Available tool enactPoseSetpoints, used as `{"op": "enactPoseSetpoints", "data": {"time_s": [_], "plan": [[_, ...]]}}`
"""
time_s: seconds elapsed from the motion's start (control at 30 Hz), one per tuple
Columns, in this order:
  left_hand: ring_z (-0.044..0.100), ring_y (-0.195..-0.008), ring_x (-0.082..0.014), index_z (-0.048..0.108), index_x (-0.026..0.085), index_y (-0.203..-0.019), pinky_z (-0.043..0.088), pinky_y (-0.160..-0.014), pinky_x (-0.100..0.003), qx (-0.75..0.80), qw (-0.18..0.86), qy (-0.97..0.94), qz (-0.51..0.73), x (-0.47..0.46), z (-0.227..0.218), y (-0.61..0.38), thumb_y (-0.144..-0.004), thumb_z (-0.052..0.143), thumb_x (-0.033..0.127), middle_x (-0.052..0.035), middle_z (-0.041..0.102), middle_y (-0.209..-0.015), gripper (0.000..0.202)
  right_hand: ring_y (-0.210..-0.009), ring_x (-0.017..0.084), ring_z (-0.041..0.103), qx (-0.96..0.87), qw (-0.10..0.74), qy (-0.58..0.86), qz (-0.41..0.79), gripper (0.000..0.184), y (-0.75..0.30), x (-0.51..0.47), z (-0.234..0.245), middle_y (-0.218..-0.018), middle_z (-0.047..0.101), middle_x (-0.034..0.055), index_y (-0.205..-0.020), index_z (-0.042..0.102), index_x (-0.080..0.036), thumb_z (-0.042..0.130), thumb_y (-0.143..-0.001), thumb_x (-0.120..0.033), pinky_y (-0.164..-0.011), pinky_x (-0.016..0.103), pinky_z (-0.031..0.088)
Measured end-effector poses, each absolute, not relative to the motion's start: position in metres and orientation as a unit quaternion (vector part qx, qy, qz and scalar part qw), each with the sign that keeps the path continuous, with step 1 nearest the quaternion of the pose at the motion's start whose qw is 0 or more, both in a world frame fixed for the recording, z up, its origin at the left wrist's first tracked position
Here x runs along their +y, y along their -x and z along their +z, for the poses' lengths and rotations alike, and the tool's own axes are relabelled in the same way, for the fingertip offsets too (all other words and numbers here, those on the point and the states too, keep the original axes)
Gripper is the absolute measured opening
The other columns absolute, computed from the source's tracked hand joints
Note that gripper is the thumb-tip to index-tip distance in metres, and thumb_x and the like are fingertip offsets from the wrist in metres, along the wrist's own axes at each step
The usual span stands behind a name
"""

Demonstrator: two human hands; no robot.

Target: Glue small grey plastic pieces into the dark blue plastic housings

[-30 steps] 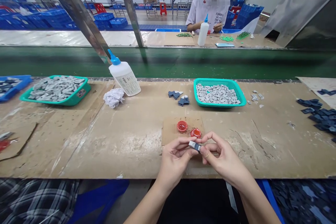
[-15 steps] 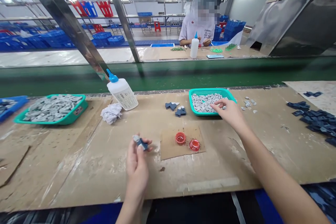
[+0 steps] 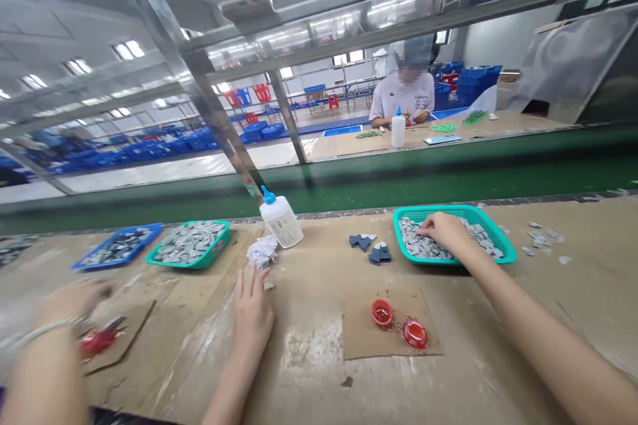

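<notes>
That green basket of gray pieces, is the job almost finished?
Not yet, it seems. A few dark blue pieces sit in small piles beside the teal basket, and those look done. In hand: the right hand is reaching into the gray pieces, and the left hand rests open on the cardboard. Left: this basket is heaped, and a second teal basket is full too.

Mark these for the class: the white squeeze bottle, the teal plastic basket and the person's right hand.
white squeeze bottle point(image 3: 282, 222): head view, on its body
teal plastic basket point(image 3: 473, 261): head view, on its front rim
right hand point(image 3: 448, 231): head view, on the back of the hand
</notes>
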State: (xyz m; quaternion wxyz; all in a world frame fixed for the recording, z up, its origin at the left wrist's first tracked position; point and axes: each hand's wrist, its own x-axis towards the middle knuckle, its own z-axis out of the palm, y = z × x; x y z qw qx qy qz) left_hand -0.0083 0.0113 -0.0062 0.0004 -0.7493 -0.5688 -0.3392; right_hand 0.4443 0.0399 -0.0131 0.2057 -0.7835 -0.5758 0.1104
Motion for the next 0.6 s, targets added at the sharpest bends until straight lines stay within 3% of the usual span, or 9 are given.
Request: {"op": "enactPoseSetpoints", "data": {"time_s": [0.07,0.2,0.33,0.47,0.6], "plan": [[0.035,-0.133,-0.0367,0.052,0.019,-0.119,0.023,-0.109,-0.063,-0.526,-0.005,0.786,-0.324,0.025,0.006,-0.019,-0.081,0.043,0.01,-0.0167,0.05,-0.13,0.04,-0.075,0.028,0.065,-0.572,0.209,0.786,0.102,0.021,-0.442,0.038,-0.015,-0.078,0.071,0.0137,-0.071,0.07,-0.017,0.064,-0.081,-0.034,-0.06,0.031,0.038],[0.049,-0.123,-0.0269,0.056,0.021,-0.117,0.037,-0.106,-0.046,-0.417,-0.083,0.869,-0.253,0.057,0.019,-0.09,-0.084,0.048,0.014,-0.0118,0.056,-0.127,0.035,-0.081,0.03,0.064,-0.562,0.232,0.79,0.074,0.03,-0.437,0.028,-0.001,-0.089,0.068,0.0214,-0.086,0.066,-0.011,0.042,-0.093,-0.028,-0.064,0.034,0.037],[0.052,-0.119,-0.0278,0.059,0.021,-0.118,0.041,-0.103,-0.042,-0.336,-0.163,0.903,-0.211,0.086,0.011,-0.148,-0.076,0.064,0.017,-0.0109,0.06,-0.123,0.043,-0.073,0.026,0.063,-0.555,0.254,0.789,0.076,0.038,-0.433,-0.016,0.016,-0.079,0.069,0.0127,-0.087,0.064,-0.017,0.031,-0.097,-0.032,-0.062,0.033,0.039],[0.059,-0.105,-0.0306,0.066,0.016,-0.109,0.045,-0.095,-0.046,-0.339,-0.218,0.886,-0.228,0.101,-0.001,-0.164,-0.074,0.061,0.01,-0.0142,0.066,-0.105,0.035,-0.06,0.022,0.059,-0.526,0.395,0.722,0.215,0.04,-0.416,-0.088,0.01,-0.065,0.064,0.0053,-0.087,0.067,-0.021,0.04,-0.092,-0.049,-0.055,0.03,0.043],[0.06,-0.103,-0.0302,0.067,0.015,-0.109,0.044,-0.096,-0.047,-0.391,-0.258,0.833,-0.296,0.09,-0.001,-0.142,-0.075,0.057,0.01,-0.0145,0.065,-0.102,0.035,-0.057,0.02,0.06,-0.346,0.532,0.659,0.403,0.041,-0.392,-0.144,-0.011,-0.069,0.068,0.0063,-0.08,0.072,-0.017,0.071,-0.068,-0.057,-0.054,0.031,0.05]]}}
